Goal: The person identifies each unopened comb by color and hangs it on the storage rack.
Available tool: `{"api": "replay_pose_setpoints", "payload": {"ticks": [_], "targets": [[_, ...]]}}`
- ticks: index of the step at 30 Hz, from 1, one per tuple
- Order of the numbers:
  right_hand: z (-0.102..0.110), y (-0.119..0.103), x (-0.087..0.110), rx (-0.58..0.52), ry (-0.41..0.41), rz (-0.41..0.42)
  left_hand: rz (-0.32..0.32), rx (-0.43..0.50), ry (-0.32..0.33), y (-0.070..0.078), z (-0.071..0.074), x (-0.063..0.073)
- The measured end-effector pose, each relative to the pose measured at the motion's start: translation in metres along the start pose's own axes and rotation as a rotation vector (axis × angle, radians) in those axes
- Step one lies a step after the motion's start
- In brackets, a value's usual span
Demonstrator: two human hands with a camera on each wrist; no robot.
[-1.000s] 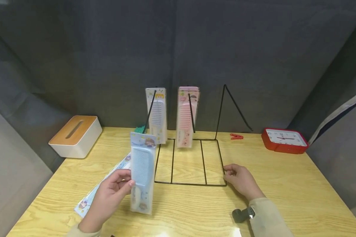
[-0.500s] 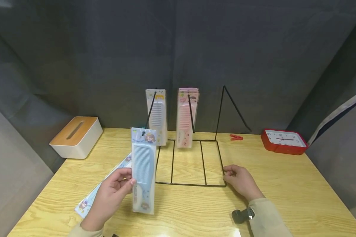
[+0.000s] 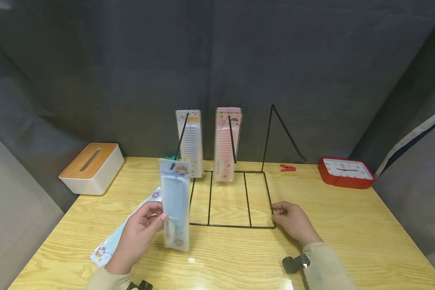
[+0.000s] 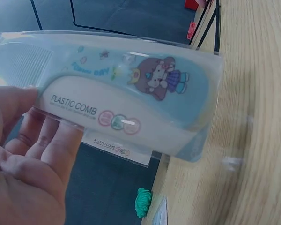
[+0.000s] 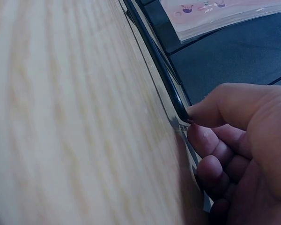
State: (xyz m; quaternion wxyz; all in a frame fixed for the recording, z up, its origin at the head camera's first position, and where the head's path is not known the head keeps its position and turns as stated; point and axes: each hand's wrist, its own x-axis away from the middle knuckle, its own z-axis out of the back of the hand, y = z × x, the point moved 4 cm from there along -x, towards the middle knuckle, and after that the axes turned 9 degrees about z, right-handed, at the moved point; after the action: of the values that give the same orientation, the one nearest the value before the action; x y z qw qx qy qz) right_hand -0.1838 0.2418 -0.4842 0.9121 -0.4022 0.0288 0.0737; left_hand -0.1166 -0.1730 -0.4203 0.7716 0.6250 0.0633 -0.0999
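Observation:
My left hand [image 3: 141, 233] pinches a blue plastic comb in clear packaging [image 3: 175, 201] by its left edge, thumb in front. The pack hangs nearly upright above the table, and the tip of the rack's left hook shows at the hole in its header. "PLASTIC COMB" is printed on it in the left wrist view. My right hand [image 3: 293, 221] pinches the front right corner of the black wire rack [image 3: 248, 199], thumb and fingertip at the rod [image 5: 178, 101]. On the left hook hangs a pale lilac-blue comb pack [image 3: 191, 141]; pink comb packs [image 3: 224, 149] hang on the middle hook.
Another blue comb pack [image 3: 112, 241] lies on the table, partly under my left hand. The rack's right hook [image 3: 289, 135] is bare. Around it are a tissue box [image 3: 90, 169], a green object [image 3: 171, 158], a red clothespin [image 3: 287, 168] and a red clock [image 3: 346, 173].
The blue comb pack has risen slightly and then moved away from me, its lower end up a little. The hook's tip now shows over its header. My right hand stays on the rack.

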Motion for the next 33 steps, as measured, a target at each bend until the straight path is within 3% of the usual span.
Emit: {"api": "replay_pose_setpoints", "payload": {"ticks": [12, 21, 33], "targets": [[-0.001, 0.000, 0.000, -0.003, 0.005, 0.000, 0.009, 0.049, 0.052, 0.001, -0.003, -0.015], [-0.001, 0.002, -0.001, -0.003, 0.005, 0.007, 0.020, 0.080, 0.076, -0.006, -0.005, -0.029], [-0.001, 0.001, 0.000, 0.005, 0.006, 0.008, 0.083, 0.103, 0.070, -0.012, -0.009, -0.063]]}}
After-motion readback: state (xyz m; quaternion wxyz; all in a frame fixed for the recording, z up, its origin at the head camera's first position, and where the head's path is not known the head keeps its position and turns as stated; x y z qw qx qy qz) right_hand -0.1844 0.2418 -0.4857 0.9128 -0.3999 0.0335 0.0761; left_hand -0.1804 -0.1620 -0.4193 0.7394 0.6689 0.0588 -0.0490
